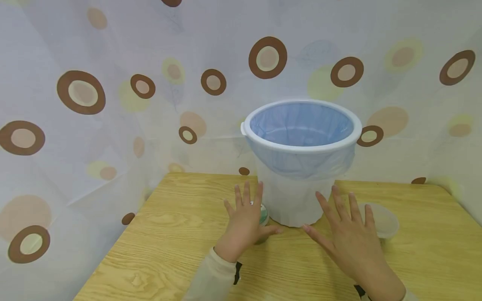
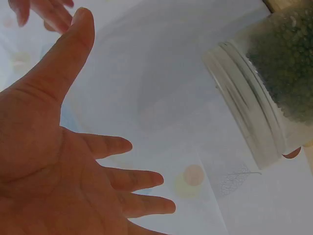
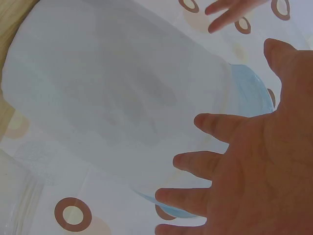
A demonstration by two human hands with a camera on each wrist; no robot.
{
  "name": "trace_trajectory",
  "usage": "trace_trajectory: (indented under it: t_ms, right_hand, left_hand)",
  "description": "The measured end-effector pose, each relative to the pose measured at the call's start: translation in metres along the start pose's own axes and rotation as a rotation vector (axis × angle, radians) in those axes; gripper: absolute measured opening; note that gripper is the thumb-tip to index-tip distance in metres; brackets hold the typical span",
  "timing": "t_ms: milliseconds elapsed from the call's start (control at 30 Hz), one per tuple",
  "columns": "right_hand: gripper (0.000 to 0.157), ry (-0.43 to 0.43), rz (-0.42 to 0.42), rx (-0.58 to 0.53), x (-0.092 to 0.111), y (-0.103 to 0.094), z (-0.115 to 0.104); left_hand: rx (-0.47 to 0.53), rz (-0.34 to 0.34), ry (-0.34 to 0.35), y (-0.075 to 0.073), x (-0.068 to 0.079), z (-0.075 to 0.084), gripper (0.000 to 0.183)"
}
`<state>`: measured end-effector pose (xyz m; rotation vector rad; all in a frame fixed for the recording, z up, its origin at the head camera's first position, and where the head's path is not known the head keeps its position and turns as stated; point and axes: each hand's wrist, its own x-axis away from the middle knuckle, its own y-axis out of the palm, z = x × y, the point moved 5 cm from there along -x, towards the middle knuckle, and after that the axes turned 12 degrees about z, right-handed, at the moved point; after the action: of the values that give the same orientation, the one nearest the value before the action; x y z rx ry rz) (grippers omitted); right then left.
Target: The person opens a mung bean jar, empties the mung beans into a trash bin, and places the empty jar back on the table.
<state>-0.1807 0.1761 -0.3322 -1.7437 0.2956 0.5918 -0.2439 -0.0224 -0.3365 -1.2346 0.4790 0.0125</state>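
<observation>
A white trash can (image 1: 293, 200) stands on the table, its mouth lined with a blue plastic bag (image 1: 301, 125) folded over the rim. My left hand (image 1: 242, 225) is spread in front of its left side, with nothing in its grasp. Partly behind that hand is a clear jar (image 2: 288, 63) of small dark green grains with a pale lid. Fingers fanned out, my right hand (image 1: 350, 238) is at the can's front right and holds nothing. A second jar with a translucent whitish lid (image 1: 385, 221) stands beside it, partly covered by the hand.
The wood-grain table (image 1: 162, 251) ends at its back edge against a white sheet (image 1: 150, 37) patterned with brown, pink and yellow circles. This sheet also hangs along the left and right sides.
</observation>
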Motion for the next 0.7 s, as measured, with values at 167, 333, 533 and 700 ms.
trace_trajectory:
  t_ms: [167, 333, 533, 700]
  right_hand:
    - [0.081, -0.001, -0.005, -0.011, 0.0, 0.001, 0.0]
    - [0.08, 0.003, -0.011, -0.009, -0.001, 0.003, 0.001]
    - [0.081, 0.011, -0.024, -0.009, -0.001, 0.004, 0.003]
    - [0.081, 0.013, -0.016, -0.012, -0.001, 0.004, 0.004]
  left_hand:
    - [0.054, -0.007, -0.069, 0.006, -0.004, -0.015, 0.119]
    - [0.129, -0.021, -0.118, 0.011, -0.006, -0.026, 0.121]
    - [0.124, -0.062, -0.129, 0.018, -0.009, -0.034, 0.122]
    - [0.11, -0.11, -0.132, 0.025, -0.012, -0.04, 0.122]
